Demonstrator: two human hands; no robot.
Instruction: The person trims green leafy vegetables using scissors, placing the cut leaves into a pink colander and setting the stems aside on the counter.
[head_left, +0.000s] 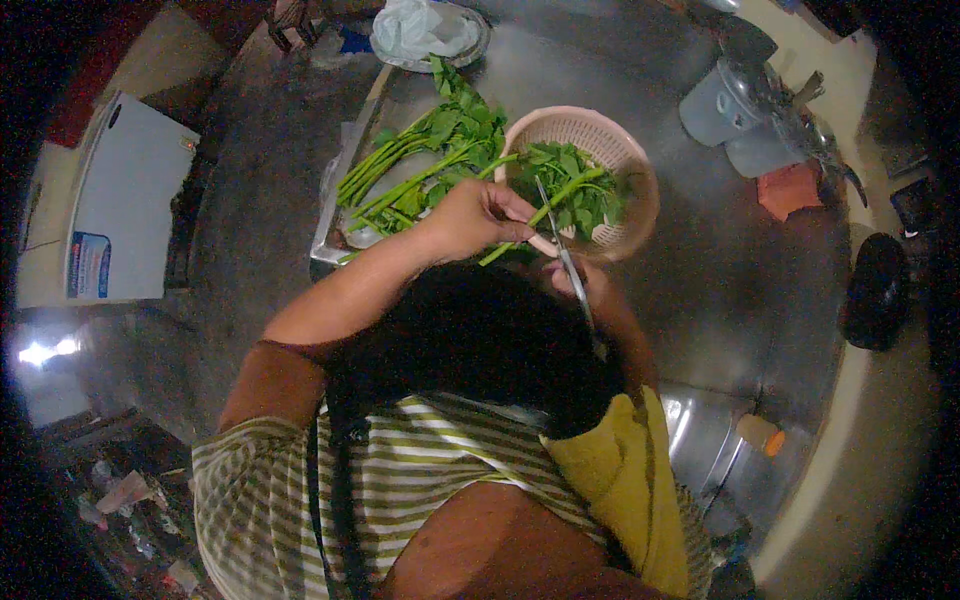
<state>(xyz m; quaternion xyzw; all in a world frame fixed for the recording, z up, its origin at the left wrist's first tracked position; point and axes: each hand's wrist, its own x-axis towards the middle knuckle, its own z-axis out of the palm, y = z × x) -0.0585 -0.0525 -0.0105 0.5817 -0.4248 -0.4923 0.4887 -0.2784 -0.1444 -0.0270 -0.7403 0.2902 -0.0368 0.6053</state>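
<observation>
My left hand pinches a green leafy stalk between thumb and fingers. The stalk slants up over the pink plastic colander, where loose green leaves lie. My right hand grips a thin metal knife; its blade crosses the held stalk close to my left fingertips. Part of the right hand is in shadow and behind the knife. More long-stemmed leafy greens are spread to the left of the colander, partly hidden by my left forearm.
A metal plate with a white plastic bag stands at the far side. Lidded plastic tubs and an orange-red packet are on the right. A steel sink lies lower right, with an orange-capped container near it.
</observation>
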